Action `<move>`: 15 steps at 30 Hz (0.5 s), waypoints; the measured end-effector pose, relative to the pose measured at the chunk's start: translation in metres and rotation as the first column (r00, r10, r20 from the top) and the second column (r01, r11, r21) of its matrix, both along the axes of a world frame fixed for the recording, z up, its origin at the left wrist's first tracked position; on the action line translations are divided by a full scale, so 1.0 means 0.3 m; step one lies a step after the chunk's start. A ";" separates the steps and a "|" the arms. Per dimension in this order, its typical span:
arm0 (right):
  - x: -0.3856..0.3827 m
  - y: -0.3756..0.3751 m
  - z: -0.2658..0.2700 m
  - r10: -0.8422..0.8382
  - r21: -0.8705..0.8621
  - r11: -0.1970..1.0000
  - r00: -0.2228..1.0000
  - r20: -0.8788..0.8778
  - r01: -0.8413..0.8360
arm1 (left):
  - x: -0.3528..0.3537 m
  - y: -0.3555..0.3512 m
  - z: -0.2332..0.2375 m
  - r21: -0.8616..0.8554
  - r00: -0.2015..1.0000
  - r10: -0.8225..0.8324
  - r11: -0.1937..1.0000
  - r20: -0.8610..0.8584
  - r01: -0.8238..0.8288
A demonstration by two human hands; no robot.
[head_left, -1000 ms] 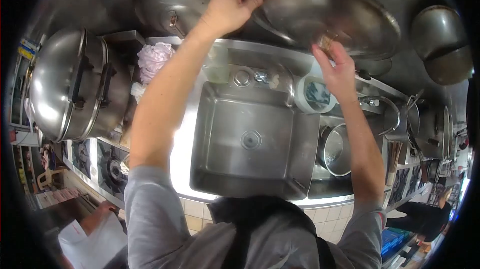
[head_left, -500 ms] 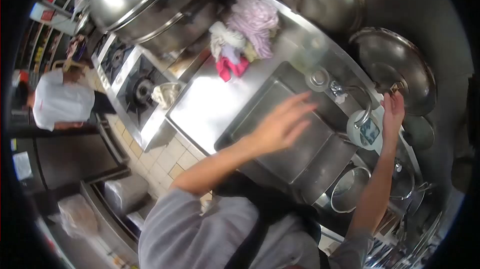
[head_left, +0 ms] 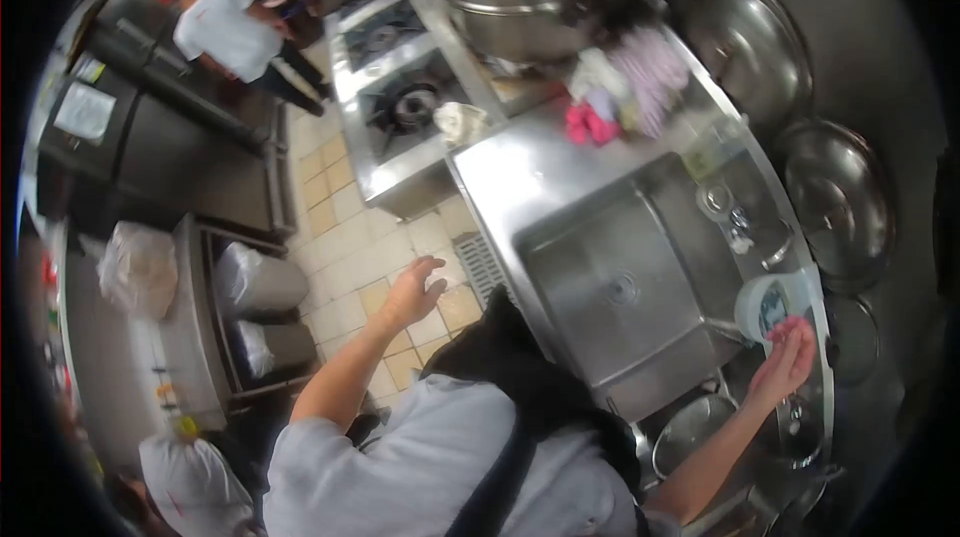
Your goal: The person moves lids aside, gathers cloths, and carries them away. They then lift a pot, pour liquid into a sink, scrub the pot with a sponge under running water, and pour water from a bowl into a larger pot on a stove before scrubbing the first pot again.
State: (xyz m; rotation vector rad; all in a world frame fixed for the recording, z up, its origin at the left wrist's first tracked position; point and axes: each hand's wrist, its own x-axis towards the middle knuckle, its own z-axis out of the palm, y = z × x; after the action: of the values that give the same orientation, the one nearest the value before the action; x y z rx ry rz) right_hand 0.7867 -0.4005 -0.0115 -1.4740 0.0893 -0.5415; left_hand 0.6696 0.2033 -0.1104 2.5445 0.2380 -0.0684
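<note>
My left hand [head_left: 412, 295] hangs over the tiled floor to the left of the sink, thumb and fingers apart, with nothing in it. At the sink's right side, my right hand [head_left: 785, 359] is against the near rim of a round white tub [head_left: 750, 309]. The fingers of that hand are bunched together; whether they grip anything is hard to make out. A dark and teal item [head_left: 773, 305] shows inside the tub. Beside the tub is the steel sink basin [head_left: 600, 307], its drain in view. A curved tap [head_left: 780, 249] stands behind the tub.
Pink and white cloths [head_left: 640, 82] lie on the steel counter [head_left: 530, 162]. Beyond are a gas stove [head_left: 415, 107] and large steamer pots [head_left: 510, 7]. Round lids [head_left: 840, 202] lean on the wall. One person [head_left: 230, 32] stands far left, another [head_left: 195, 487] at lower left.
My view has turned left. The left hand has moved from over the sink to above the floor. The right hand has shifted down the tub's side, and a second person has appeared at lower left.
</note>
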 end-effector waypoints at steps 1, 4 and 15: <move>-0.011 0.037 -0.039 0.050 0.031 0.998 0.999 -0.014 -0.049 | -0.028 -0.007 0.053 -0.054 0.998 0.046 0.997 -0.044 -0.048; -0.034 0.212 -0.152 0.142 0.094 0.987 0.983 -0.117 -0.132 | -0.077 0.006 0.132 -0.121 0.988 0.092 0.987 -0.125 -0.107; 0.134 0.570 -0.066 0.287 -0.212 0.885 0.844 -0.454 -0.415 | 0.516 0.052 -0.096 -0.586 0.976 -0.059 0.807 -0.210 -0.077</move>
State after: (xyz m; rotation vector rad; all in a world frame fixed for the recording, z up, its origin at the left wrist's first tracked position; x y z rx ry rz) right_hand 0.8270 -0.2296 -0.0314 -1.8395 0.0605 0.0754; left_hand 0.8243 0.2189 -0.1393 1.9029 0.2652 -0.3654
